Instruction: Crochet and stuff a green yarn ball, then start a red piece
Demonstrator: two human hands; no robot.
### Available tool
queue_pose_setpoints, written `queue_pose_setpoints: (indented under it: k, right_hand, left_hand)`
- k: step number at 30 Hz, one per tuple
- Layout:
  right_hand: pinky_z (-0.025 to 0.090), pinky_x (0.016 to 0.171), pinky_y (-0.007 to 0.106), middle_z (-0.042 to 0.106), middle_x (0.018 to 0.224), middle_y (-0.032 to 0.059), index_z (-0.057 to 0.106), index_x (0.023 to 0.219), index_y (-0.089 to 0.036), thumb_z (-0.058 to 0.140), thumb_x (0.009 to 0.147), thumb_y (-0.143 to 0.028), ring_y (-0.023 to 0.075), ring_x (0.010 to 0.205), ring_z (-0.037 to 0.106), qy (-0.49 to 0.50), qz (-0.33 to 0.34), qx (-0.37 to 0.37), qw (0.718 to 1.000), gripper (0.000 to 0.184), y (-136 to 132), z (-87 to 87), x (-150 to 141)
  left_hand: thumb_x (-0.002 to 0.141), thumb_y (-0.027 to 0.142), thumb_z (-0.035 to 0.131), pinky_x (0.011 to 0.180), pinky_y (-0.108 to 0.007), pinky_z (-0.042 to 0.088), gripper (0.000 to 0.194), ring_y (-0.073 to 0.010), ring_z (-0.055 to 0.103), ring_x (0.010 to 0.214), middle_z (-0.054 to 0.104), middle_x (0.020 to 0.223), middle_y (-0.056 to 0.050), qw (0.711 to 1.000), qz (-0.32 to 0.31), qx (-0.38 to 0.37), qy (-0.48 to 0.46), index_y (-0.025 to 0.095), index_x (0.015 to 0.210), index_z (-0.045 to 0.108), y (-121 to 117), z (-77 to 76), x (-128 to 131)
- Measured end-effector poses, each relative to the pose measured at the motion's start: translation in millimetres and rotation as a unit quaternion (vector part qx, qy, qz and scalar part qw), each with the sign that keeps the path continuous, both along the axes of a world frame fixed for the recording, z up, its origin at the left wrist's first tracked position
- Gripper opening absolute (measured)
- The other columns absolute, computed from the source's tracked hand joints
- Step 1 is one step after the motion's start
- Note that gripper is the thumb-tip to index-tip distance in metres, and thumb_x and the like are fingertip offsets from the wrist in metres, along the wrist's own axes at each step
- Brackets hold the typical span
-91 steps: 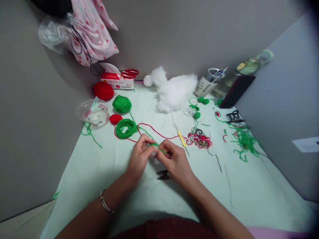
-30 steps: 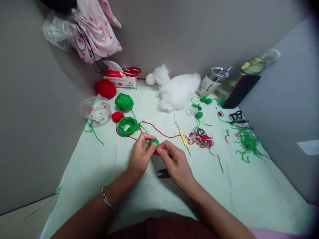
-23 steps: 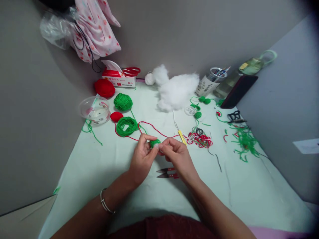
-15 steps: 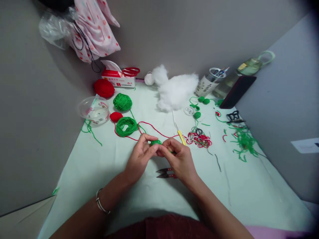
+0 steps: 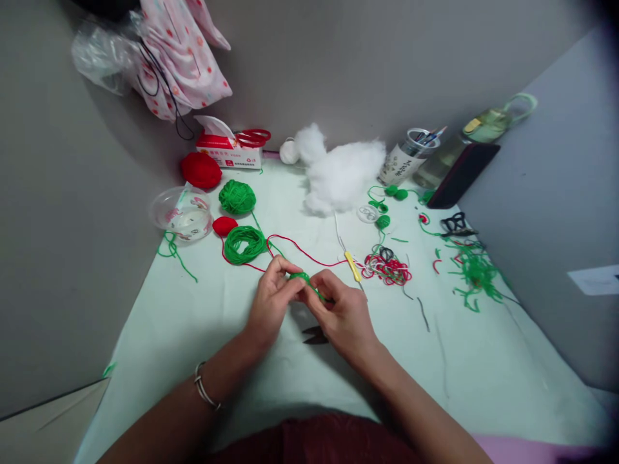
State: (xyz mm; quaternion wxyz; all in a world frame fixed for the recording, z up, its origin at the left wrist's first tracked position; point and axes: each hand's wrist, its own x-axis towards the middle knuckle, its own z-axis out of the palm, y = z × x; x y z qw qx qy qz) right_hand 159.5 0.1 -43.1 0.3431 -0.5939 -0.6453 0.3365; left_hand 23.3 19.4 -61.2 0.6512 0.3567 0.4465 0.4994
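My left hand (image 5: 275, 293) pinches a small green crocheted piece (image 5: 300, 276) between thumb and fingers above the middle of the table. Close beside it, my right hand (image 5: 341, 306) grips the green yarn (image 5: 319, 295) that runs out of the piece. Its fingertips nearly meet the left thumb, and part of the work is hidden behind them. Below the right hand lie thread snips (image 5: 315, 335); only their dark blades show. A yellow-handled crochet hook (image 5: 353, 265) rests just beyond that hand. Left of the hands sits a coil of green yarn (image 5: 245, 245).
White stuffing (image 5: 344, 177) lies at the back. Red yarn (image 5: 202, 170), a green ball (image 5: 236, 196) and a clear bowl (image 5: 187, 216) stand left. Red yarn scraps (image 5: 387, 269), green scraps (image 5: 476, 274), a phone (image 5: 463, 177) and a pen cup (image 5: 409, 156) are on the right.
My right hand has shifted slightly left and turned, covering the snips' red handles. More green yarn shows between the hands, and more of the crochet hook is uncovered.
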Motion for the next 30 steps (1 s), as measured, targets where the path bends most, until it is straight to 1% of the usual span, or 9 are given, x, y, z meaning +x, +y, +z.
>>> queue_pose_setpoints:
  k: [5, 10, 13, 19, 22, 25, 26, 28, 30]
  right_hand:
    - [0.026, 0.052, 0.025, 0.039, 0.054, -0.0077, 0.052, 0.07, -0.023, 0.064, 0.088, -0.038, 0.0105, 0.051, 0.032, 0.058, -0.041, -0.043, 0.997, 0.027, 6.3, 2.7, 6.9]
    - [0.036, 0.058, 0.026, 0.058, 0.07, -0.0009, 0.057, 0.076, -0.021, 0.059, 0.095, -0.045, 0.013, 0.062, 0.046, 0.195, 0.034, -0.129, 0.972, 0.031, 10.2, 16.4, 13.8]
    - [0.032, 0.054, 0.026, 0.052, 0.071, -0.003, 0.055, 0.081, -0.021, 0.054, 0.098, -0.044, 0.0117, 0.058, 0.04, 0.212, 0.064, -0.15, 0.964, 0.029, 6.6, 21.9, 10.8]
    - [0.028, 0.054, 0.027, 0.039, 0.059, -0.0085, 0.051, 0.084, -0.023, 0.05, 0.1, -0.031, 0.0117, 0.053, 0.035, 0.099, 0.037, -0.098, 0.99, 0.018, -6.3, 11.4, -5.4]
    - [0.034, 0.058, 0.028, 0.049, 0.062, -0.0054, 0.058, 0.08, -0.022, 0.055, 0.099, -0.028, 0.0129, 0.057, 0.043, 0.05, 0.049, -0.055, 0.996, 0.02, -1.8, 6.8, -0.2]
    - [0.044, 0.079, 0.034, 0.068, 0.085, 0.0037, 0.069, 0.078, -0.023, 0.069, 0.093, -0.025, 0.0202, 0.083, 0.059, 0.007, 0.03, 0.073, 0.997, 0.015, 5.7, 10.7, 11.2]
    - [0.044, 0.087, 0.037, 0.071, 0.095, 0.0057, 0.07, 0.077, -0.023, 0.071, 0.092, -0.024, 0.0226, 0.093, 0.061, 0.019, 0.025, 0.103, 0.994, 0.015, 7.3, 13.2, 14.6]
    - [0.047, 0.092, 0.039, 0.072, 0.106, 0.0064, 0.066, 0.073, -0.023, 0.071, 0.092, -0.023, 0.0238, 0.102, 0.064, 0.113, 0.045, 0.087, 0.989, 0.019, 8.7, 17.8, 19.4]
    - [0.053, 0.08, 0.034, 0.072, 0.107, 0.0048, 0.058, 0.074, -0.023, 0.067, 0.095, -0.026, 0.0194, 0.089, 0.068, 0.251, 0.084, 0.008, 0.964, 0.023, 8.5, 19.9, 21.5]
  left_hand:
    - [0.083, 0.035, 0.077, 0.073, -0.029, 0.057, 0.027, -0.0143, 0.066, 0.072, 0.065, 0.078, 0.002, 0.999, -0.043, 0.013, -0.027, 0.021, 0.096, 0.058, -3.2, 4.7, -2.8]
    - [0.083, 0.038, 0.08, 0.074, -0.034, 0.06, 0.033, -0.0169, 0.071, 0.071, 0.07, 0.077, 0.0, 0.997, -0.072, 0.016, -0.03, 0.02, 0.098, 0.057, 0.8, 3.1, -7.9]
    - [0.079, 0.034, 0.083, 0.069, -0.031, 0.057, 0.032, -0.0157, 0.069, 0.067, 0.068, 0.074, 0.002, 0.998, -0.052, 0.021, -0.019, 0.019, 0.093, 0.059, 5.0, 1.2, -7.7]
    - [0.071, 0.014, 0.079, 0.056, -0.02, 0.043, 0.023, -0.0071, 0.05, 0.055, 0.054, 0.066, 0.008, 0.999, 0.032, 0.016, 0.019, 0.02, 0.082, 0.06, 6.8, -4.1, -3.0]
    - [0.072, 0.017, 0.073, 0.058, -0.022, 0.047, 0.017, -0.0096, 0.056, 0.058, 0.058, 0.069, 0.006, 0.999, 0.029, -0.01, 0.009, 0.02, 0.08, 0.059, 6.7, -4.2, -4.8]
    - [0.076, 0.023, 0.072, 0.059, -0.026, 0.052, 0.017, -0.0123, 0.062, 0.058, 0.064, 0.071, 0.005, 0.999, 0.012, -0.038, -0.011, 0.02, 0.081, 0.056, 7.5, -3.4, -7.7]
    - [0.076, 0.024, 0.072, 0.059, -0.026, 0.051, 0.017, -0.012, 0.062, 0.057, 0.065, 0.071, 0.004, 0.999, 0.007, -0.044, -0.016, 0.02, 0.082, 0.056, 7.9, -3.2, -8.2]
    - [0.077, 0.024, 0.073, 0.058, -0.024, 0.049, 0.017, -0.0105, 0.06, 0.055, 0.064, 0.069, 0.005, 0.999, -0.002, -0.049, -0.021, 0.02, 0.082, 0.057, 8.5, -3.1, -8.1]
    - [0.078, 0.024, 0.073, 0.056, -0.022, 0.045, 0.017, -0.0092, 0.057, 0.054, 0.063, 0.066, 0.005, 0.998, -0.007, -0.048, -0.026, 0.02, 0.082, 0.057, 8.5, -2.9, -7.1]
